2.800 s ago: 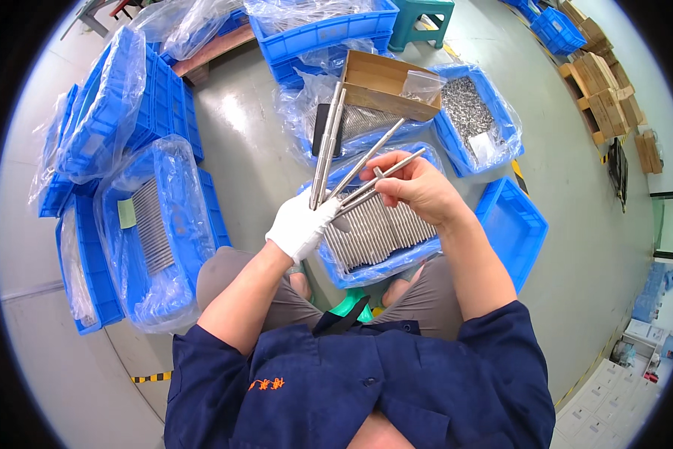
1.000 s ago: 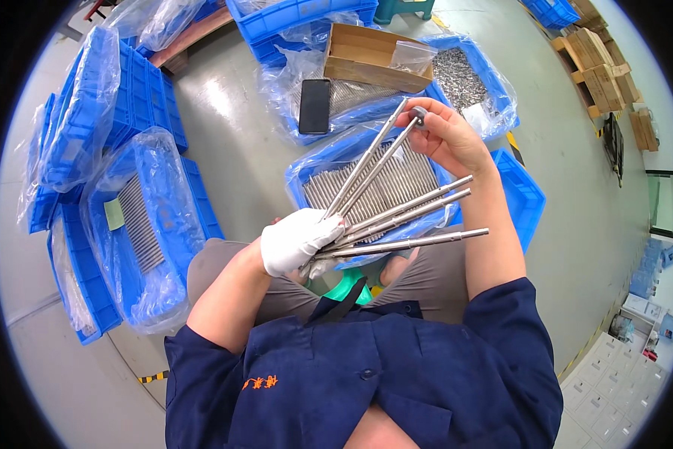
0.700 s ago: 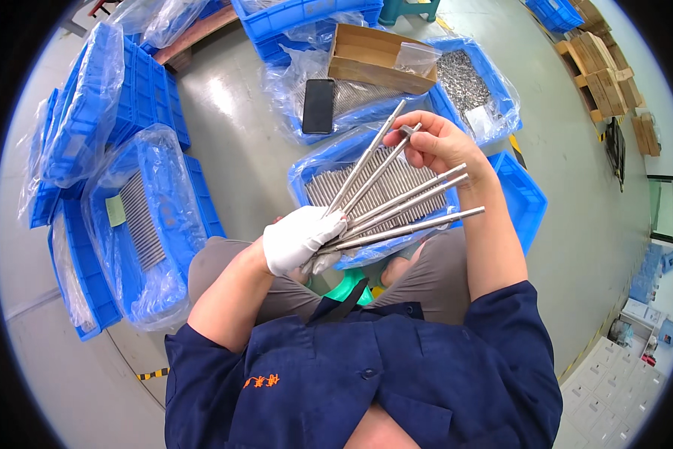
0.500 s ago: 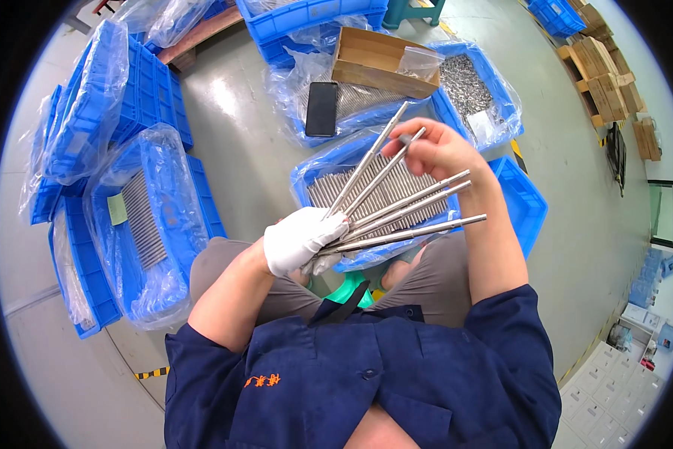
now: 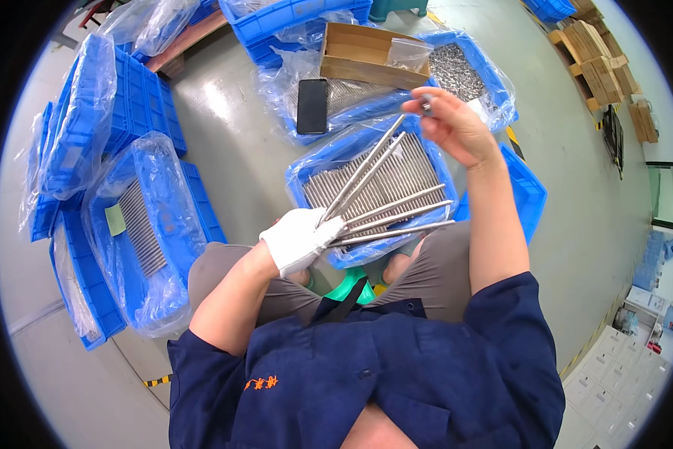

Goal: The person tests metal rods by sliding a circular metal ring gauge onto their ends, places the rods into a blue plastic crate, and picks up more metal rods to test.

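My left hand, in a white glove, is closed round a fan of several slim metal rods. Their far ends spread forward and to the right over a blue crate lined with clear plastic, where many similar rods lie in rows. My bare right hand is raised beyond the rod tips, thumb and fingers pinching a small grey metal piece. That piece looks short and cylindrical, partly covered by the fingers, and stands apart from the rods.
Behind the rod crate, another holds fine rods, with a black phone and an open cardboard box on top. A crate of small metal parts stands far right. Blue crates are stacked at left, wooden pallets at right.
My right hand has moved up and right, away from the rod it was touching, with the small metal piece in its fingers. The rods in my left hand have tilted slightly.
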A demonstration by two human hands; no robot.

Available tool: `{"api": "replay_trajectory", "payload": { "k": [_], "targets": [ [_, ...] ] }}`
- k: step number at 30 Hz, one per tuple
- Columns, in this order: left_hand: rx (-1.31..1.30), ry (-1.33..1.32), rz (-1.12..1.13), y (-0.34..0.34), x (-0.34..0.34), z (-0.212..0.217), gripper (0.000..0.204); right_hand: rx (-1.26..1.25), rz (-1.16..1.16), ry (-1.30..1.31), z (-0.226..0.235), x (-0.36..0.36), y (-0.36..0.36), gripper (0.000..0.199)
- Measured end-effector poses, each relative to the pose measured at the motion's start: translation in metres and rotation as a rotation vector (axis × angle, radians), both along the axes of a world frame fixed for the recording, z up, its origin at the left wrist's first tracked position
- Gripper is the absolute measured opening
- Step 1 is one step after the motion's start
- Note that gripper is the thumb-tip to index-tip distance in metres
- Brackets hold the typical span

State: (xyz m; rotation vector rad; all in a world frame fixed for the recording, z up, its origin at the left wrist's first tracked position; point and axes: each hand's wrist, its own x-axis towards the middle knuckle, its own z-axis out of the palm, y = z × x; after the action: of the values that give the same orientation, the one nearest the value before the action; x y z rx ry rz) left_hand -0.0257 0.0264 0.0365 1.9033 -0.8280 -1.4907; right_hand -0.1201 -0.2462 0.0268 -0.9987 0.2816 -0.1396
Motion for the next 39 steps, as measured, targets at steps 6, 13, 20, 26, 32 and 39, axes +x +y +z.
{"api": "replay_trajectory", "payload": {
  "k": [6, 13, 20, 26, 32, 39],
  "targets": [
    [-0.003, -0.279, -0.076, -0.014, -0.007, 0.0, 0.032, -0.05, 0.091, 0.068, 0.002, 0.005, 0.016, 0.026],
    [-0.004, -0.514, -0.089, -0.015, -0.008, -0.015, 0.033, -0.18, 0.15, 0.106, 0.003, 0.008, 0.033, 0.025],
    [0.091, -0.568, -0.1, -0.024, -0.005, -0.022, 0.033, -0.096, 0.124, 0.152, 0.004, 0.008, 0.04, 0.023],
    [0.072, -0.601, -0.082, -0.019, -0.001, -0.029, 0.034, -0.035, 0.145, 0.14, -0.003, 0.012, 0.039, 0.024],
    [0.057, -0.47, -0.131, -0.018, -0.001, -0.023, 0.039, -0.087, 0.082, 0.216, 0.001, 0.008, 0.045, 0.026],
    [0.004, -0.495, -0.035, -0.009, -0.002, -0.025, 0.038, -0.082, -0.021, 0.17, -0.003, 0.007, 0.056, 0.024]
  ]
}}
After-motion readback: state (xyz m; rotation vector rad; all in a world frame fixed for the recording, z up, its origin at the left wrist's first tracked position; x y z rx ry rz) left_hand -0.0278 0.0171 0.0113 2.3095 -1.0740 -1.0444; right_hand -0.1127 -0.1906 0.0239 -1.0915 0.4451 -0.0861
